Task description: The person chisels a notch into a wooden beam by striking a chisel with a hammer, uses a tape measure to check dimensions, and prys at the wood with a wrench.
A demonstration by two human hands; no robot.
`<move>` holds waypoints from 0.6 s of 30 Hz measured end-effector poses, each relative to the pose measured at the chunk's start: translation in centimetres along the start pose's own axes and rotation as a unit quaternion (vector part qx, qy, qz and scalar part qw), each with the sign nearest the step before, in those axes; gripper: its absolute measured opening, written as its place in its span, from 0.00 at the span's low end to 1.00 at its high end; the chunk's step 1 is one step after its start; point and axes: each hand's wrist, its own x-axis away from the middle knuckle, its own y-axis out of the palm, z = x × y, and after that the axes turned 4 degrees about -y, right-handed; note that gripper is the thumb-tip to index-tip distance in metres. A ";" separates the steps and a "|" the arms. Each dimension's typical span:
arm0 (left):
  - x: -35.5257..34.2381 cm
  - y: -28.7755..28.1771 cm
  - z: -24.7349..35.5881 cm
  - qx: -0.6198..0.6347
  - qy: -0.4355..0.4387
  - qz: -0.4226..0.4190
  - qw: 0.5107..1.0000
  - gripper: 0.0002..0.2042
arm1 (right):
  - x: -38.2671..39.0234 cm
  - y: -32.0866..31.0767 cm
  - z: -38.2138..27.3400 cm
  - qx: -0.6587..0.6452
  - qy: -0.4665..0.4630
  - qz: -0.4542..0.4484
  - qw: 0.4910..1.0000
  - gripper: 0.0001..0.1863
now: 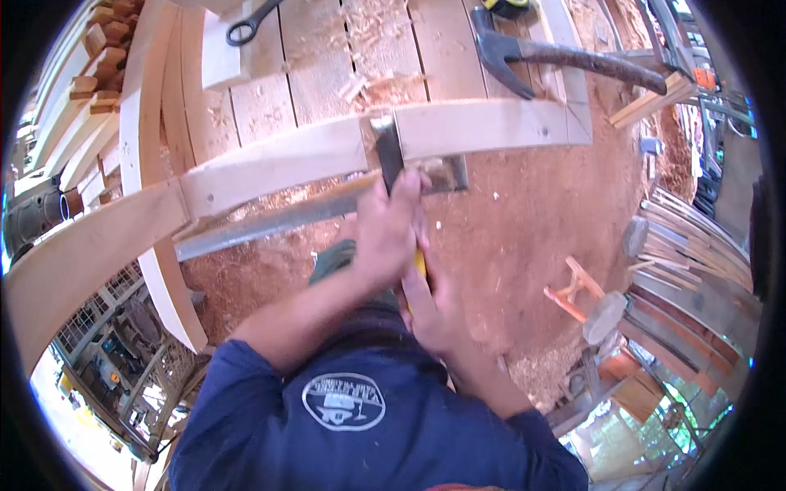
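Both hands grip a wood chisel (388, 153) with a dark flat blade and a partly visible yellow handle. My left hand (386, 227) is closed around its upper part, close to the wood. Lower down, my right hand (431, 304) wraps the handle. The blade's bright tip rests at a notch in a pale wooden beam (278, 155) that crosses in front of me. Wood chips lie just beyond the notch. My fingers hide most of the handle.
A claw hammer (565, 56), a ring spanner (241, 33) and a yellow-black tape measure (508, 6) lie on the shaving-strewn slatted bench (315, 102). Stacked timber (78, 98) stands at left. More wood strips (692, 237) are at right. Under the beam runs a long metal bar (270, 231).
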 end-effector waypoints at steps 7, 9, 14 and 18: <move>-0.2 -0.1 0.6 0.024 -0.001 -0.043 0.999 0.19 | -0.5 0.0 0.1 0.011 -0.020 0.008 1.000 0.27; -0.3 -0.1 1.5 -0.004 -0.027 -0.016 0.999 0.23 | -0.3 -0.1 -0.2 0.027 -0.036 0.006 0.999 0.27; 1.4 -0.2 -0.3 0.049 -0.011 -0.043 0.998 0.30 | 1.8 0.2 0.7 0.048 -0.037 0.040 0.997 0.25; 0.0 0.0 0.2 0.028 -0.025 -0.006 0.999 0.29 | -0.7 -0.2 -0.5 0.046 0.024 -0.001 0.999 0.25</move>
